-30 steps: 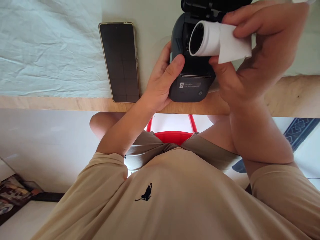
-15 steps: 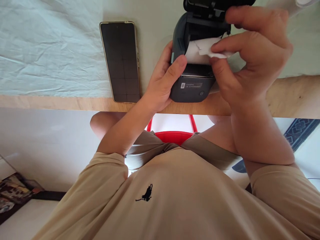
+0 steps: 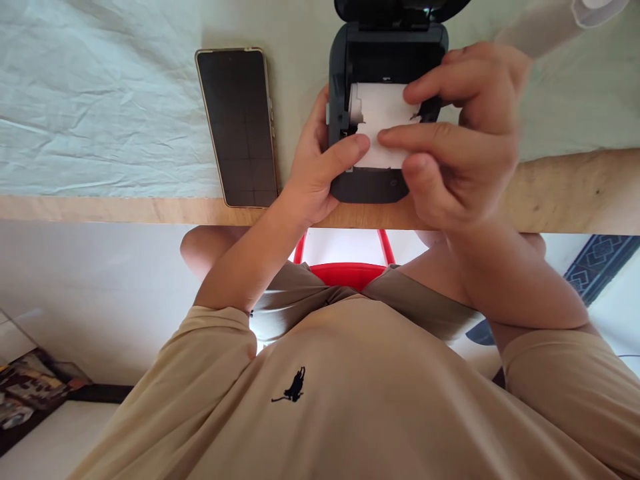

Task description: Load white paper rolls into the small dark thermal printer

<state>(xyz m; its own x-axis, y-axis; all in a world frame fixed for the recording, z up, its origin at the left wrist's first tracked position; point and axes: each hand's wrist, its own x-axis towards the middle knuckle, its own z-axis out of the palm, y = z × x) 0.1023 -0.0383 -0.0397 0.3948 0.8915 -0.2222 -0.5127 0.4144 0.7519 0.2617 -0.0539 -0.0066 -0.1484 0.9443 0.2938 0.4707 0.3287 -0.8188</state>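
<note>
A dark label printer sits at the table's front edge with its black lid tipped back. Inside lies a white paper roll; its torn-edged end is drawn over the front lip. My left hand grips the printer's left side, thumb resting on the paper. Over the right side, my right hand has its fingers apart, with index and middle fingertips touching the paper and the thumb beside the front right corner. The printer's right side is partly hidden by that hand.
A smartphone with a dark screen lies left of the printer, near the wooden table edge. A pale cloth covers the table. At the back right stands a whitish, translucent object. Below the edge is a red stool.
My right hand has let go of the pinched paper end and moved left, fingers now spread on it. The paper now covers the front lip. The printer has turned and shifted slightly left.
</note>
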